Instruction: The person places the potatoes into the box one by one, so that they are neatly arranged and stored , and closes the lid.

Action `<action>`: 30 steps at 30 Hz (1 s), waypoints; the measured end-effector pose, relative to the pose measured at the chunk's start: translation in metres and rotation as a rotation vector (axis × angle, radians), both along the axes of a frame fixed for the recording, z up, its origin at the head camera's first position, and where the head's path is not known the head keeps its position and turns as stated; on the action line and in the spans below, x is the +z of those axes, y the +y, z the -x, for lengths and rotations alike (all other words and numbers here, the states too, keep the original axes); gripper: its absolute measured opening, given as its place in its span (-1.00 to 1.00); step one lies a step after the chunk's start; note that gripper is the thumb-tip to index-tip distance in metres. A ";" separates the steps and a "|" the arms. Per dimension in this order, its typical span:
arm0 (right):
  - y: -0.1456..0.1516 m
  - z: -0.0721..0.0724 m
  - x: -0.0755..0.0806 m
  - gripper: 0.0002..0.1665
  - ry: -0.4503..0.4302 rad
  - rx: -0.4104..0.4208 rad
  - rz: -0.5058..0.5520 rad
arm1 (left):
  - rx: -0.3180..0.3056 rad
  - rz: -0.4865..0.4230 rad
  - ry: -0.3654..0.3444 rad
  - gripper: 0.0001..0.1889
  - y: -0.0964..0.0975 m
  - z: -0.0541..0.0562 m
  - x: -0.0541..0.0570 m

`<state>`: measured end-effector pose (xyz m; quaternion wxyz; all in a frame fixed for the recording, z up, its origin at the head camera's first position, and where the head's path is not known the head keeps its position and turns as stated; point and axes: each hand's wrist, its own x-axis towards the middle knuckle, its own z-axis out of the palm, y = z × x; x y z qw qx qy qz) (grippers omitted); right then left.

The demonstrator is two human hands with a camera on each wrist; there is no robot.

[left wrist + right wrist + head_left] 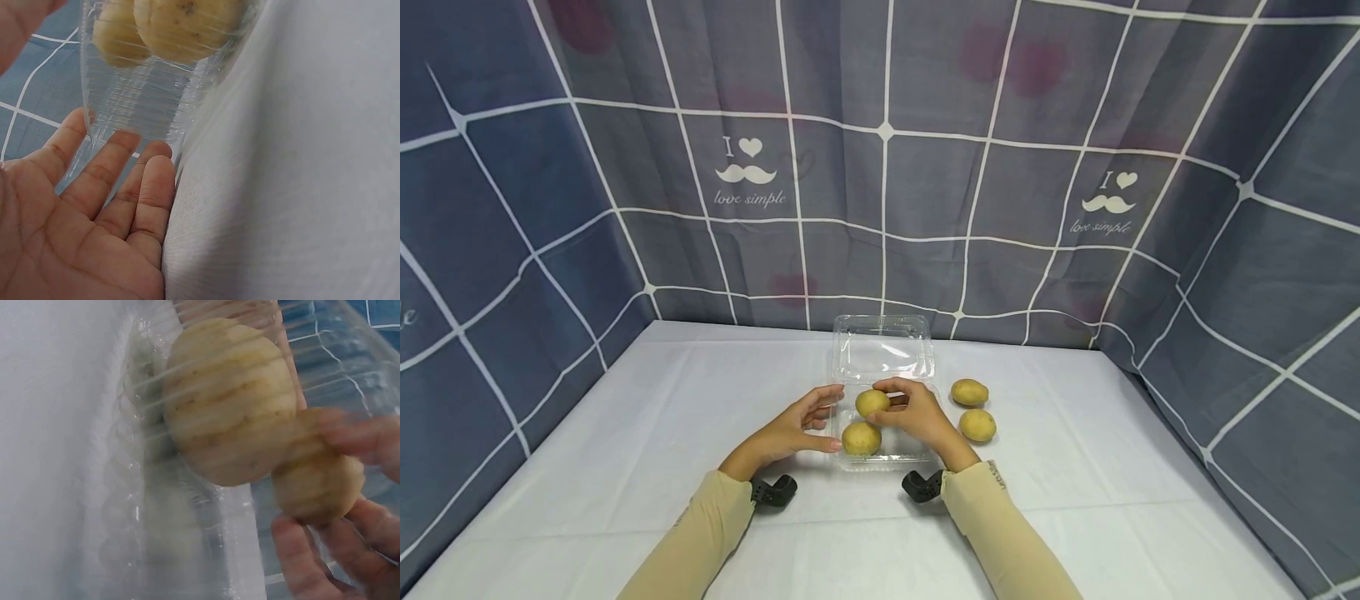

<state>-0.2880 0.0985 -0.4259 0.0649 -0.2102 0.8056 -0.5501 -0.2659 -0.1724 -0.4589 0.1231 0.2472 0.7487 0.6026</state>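
Observation:
A clear plastic clamshell box (910, 450) lies on the table with its lid (883, 346) tipped back. One potato (861, 438) rests in the front left of the box. Just behind it, my right hand (917, 414) holds a second potato (872, 403) between thumb and fingers, inside the box. In the right wrist view this held potato (319, 487) shows through the ribbed wall, partly behind the bigger one (231, 403). My left hand (793, 429) is at the box's left side, its fingers (103, 169) extended and touching the plastic wall.
Two more potatoes, a rear one (969, 392) and a front one (977, 425), lie on the white tablecloth (1075, 467) to the right of the box. A grey checked curtain (940, 192) hangs behind the table and along both sides.

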 end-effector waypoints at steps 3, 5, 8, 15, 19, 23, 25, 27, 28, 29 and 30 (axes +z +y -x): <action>-0.002 0.000 -0.001 -0.40 0.014 -0.002 -0.024 | 0.002 -0.002 -0.003 0.05 0.000 -0.001 0.000; -0.004 0.000 -0.002 -0.39 0.023 -0.005 -0.035 | 0.002 0.001 -0.002 0.06 0.001 -0.001 0.001; -0.006 -0.001 -0.002 -0.40 0.034 -0.007 -0.046 | 0.001 0.002 -0.005 0.05 0.001 -0.002 0.001; -0.012 -0.001 -0.003 -0.46 0.041 -0.007 -0.052 | 0.005 0.005 -0.009 0.04 0.001 -0.002 0.001; -0.014 0.000 -0.004 -0.50 0.036 -0.011 -0.052 | 0.006 0.007 -0.010 0.04 0.001 -0.002 0.001; -0.014 0.002 -0.007 -0.54 0.046 0.012 -0.053 | 0.004 0.011 -0.006 0.04 0.001 -0.001 0.001; -0.014 0.003 -0.007 -0.57 0.056 0.029 -0.052 | 0.006 0.008 -0.008 0.05 0.000 -0.001 0.001; -0.014 0.004 -0.007 -0.61 0.064 0.045 -0.050 | 0.007 0.007 -0.010 0.05 0.000 -0.001 0.001; -0.014 0.004 -0.007 -0.62 0.065 0.051 -0.049 | 0.007 0.005 -0.011 0.05 0.000 -0.001 0.001; -0.013 0.004 -0.007 -0.63 0.069 0.055 -0.050 | 0.008 0.007 -0.013 0.05 0.000 -0.001 0.001; -0.013 0.004 -0.007 -0.64 0.069 0.058 -0.050 | 0.010 0.006 -0.014 0.05 0.000 -0.001 0.001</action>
